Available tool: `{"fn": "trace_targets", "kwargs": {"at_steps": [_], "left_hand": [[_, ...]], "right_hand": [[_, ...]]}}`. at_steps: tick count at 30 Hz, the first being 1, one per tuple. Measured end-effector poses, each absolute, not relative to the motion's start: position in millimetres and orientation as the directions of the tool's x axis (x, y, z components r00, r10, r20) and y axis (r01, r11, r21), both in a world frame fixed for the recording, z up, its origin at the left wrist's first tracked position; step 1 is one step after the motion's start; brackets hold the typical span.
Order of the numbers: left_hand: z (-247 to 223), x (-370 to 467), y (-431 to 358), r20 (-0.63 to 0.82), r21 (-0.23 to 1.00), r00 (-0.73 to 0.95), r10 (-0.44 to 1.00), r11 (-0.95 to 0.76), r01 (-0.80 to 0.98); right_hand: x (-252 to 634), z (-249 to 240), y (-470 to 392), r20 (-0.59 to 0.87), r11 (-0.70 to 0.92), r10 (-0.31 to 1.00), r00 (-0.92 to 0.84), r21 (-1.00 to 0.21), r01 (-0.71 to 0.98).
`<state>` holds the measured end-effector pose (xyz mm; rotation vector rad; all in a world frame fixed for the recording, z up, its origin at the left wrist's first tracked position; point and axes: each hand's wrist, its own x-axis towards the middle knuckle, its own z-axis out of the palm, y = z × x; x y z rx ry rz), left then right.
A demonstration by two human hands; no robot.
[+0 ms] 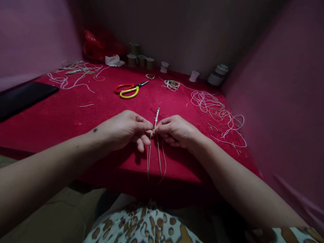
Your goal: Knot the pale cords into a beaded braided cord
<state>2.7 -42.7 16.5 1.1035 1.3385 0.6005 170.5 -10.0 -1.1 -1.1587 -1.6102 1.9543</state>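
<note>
One white braid [157, 115] over the red table [101, 111]; left hand [128, 126] and right hand [177, 131] both pinch its near end. Upper stretch looks knotted; loose strands [159, 158] below look not yet worked.

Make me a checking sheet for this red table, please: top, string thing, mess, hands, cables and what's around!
Surface: red-covered table, thread scrap lying on it.
Job's things: white-and-green knotted cord, loose strands hanging toward the front edge.
Clutter: scissors with one red and one yellow handle, tangled threads, spools, red plastic bag, black slab.
Hands: left hand and right hand pinch the cord between fingers.
Cables: nothing seen.
Surroundings: pink panels left and right, dark wall behind.
</note>
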Motion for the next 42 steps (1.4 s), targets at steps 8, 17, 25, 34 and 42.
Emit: {"fn": "trace_targets", "kwargs": {"at_steps": [8,17,25,34,42], "left_hand": [[-2,6,-41,-0.45,0.892,0.24,0.86,0.443,0.086],[0,10,-40,-0.45,0.893,0.219,0.866,0.429,0.138],[1,15,-38,-0.472,0.867,0.168,0.866,0.42,0.27],[5,15,-40,-0.435,0.89,0.188,0.881,0.387,0.242],[1,17,-41,-0.447,0.894,0.195,0.873,0.436,0.101]], "right_hand": [[170,0,-10,-0.379,-0.232,0.73,-0.568,-0.92,0.314],[167,9,-15,-0.366,-0.173,0.77,-0.523,-0.908,0.38],[167,3,-14,-0.286,0.013,0.827,-0.483,-0.851,0.525],[169,6,-66,0.104,0.504,0.852,-0.512,-0.424,0.753],[166,13,-130,-0.039,0.797,0.537,-0.843,-0.304,0.522]]}}
